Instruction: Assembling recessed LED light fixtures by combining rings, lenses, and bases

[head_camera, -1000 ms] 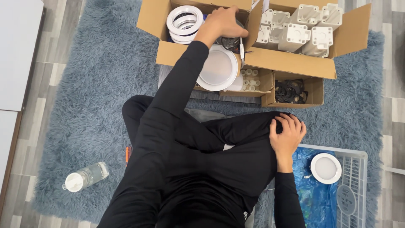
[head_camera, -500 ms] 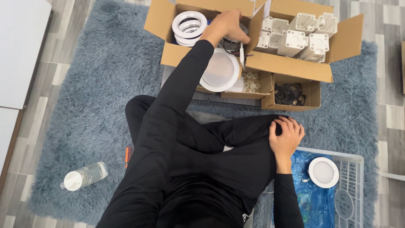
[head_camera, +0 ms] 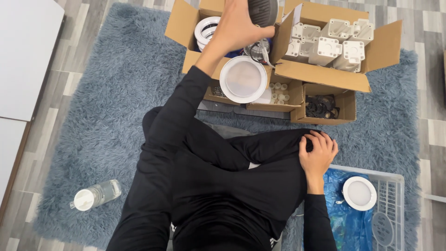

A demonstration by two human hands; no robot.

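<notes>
two hands differ: left hand (head_camera: 239,25) fingers wrap a ribbed grey part (head_camera: 262,10) over the far box (head_camera: 204,14); right hand (head_camera: 318,153), fingers spread, rests on the knee.

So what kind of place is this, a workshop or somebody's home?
It looks like a room in a home or small office used for hand assembly, though I can't be sure. The person sits cross-legged on a shaggy blue-grey rug over wood-look flooring, with open cardboard boxes of white plastic parts in front.
</notes>
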